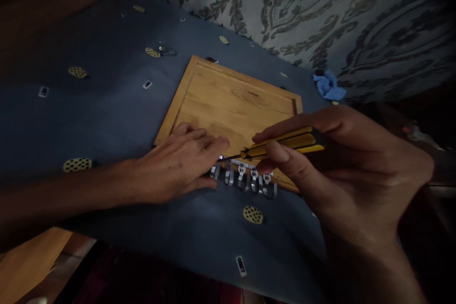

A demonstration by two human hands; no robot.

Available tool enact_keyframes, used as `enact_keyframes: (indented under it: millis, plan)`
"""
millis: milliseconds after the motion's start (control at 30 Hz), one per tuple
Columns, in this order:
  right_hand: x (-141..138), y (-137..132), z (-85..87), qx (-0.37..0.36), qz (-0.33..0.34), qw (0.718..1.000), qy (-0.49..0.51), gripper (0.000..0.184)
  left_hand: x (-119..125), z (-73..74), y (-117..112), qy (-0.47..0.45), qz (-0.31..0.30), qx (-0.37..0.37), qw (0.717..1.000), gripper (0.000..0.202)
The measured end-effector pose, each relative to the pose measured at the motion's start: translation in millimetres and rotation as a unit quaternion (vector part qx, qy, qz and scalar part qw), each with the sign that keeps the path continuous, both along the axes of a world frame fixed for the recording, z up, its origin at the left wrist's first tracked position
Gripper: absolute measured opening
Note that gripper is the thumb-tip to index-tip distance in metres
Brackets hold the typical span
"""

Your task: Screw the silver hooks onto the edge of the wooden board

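A wooden board [228, 99] lies on a blue patterned cloth [107, 114]. Along its near edge runs a metal rack of several hooks [245, 175]. My right hand [342, 161] is closed round a yellow and black screwdriver [281, 145], whose tip points left at the rack near my left fingertips. My left hand [178, 164] lies flat, fingers together, pressing on the board's near edge and the left end of the hook rack.
A crumpled blue rag [328, 85] sits at the cloth's far right edge by the grey patterned wall [302, 4]. A small dark item [167, 50] lies on the cloth beyond the board. Bare wooden floor [32, 266] shows at bottom left.
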State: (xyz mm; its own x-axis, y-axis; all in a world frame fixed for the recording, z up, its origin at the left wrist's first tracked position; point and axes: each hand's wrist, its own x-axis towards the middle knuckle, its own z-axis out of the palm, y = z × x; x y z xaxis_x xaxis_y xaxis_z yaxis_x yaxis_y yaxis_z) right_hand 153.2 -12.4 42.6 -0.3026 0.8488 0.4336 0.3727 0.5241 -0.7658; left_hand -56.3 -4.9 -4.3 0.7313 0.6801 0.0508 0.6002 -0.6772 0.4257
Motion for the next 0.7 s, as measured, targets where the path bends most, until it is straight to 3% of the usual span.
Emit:
enact_keyframes:
  millis: [133,300,500,700]
  plan:
    - [4.7,-0.9,4.1,-0.007,-0.016,0.999,-0.028,0.019,0.1,0.5,0.5,0.005,-0.001,-0.009,1.0,0.039]
    - [17.7,5.9,11.2,-0.004,0.102,0.991,-0.083,0.037,-0.5,-1.6,0.4,0.006,0.001,-0.007,1.0,0.044]
    - [9.3,4.7,7.3,0.047,0.05,0.996,-0.054,0.023,-0.4,-0.7,-0.2,0.005,0.001,-0.005,1.0,0.043]
    - [8.2,1.7,10.2,-0.036,0.05,0.998,-0.03,0.031,-0.3,-2.7,-0.1,0.0,0.004,-0.005,1.0,0.045]
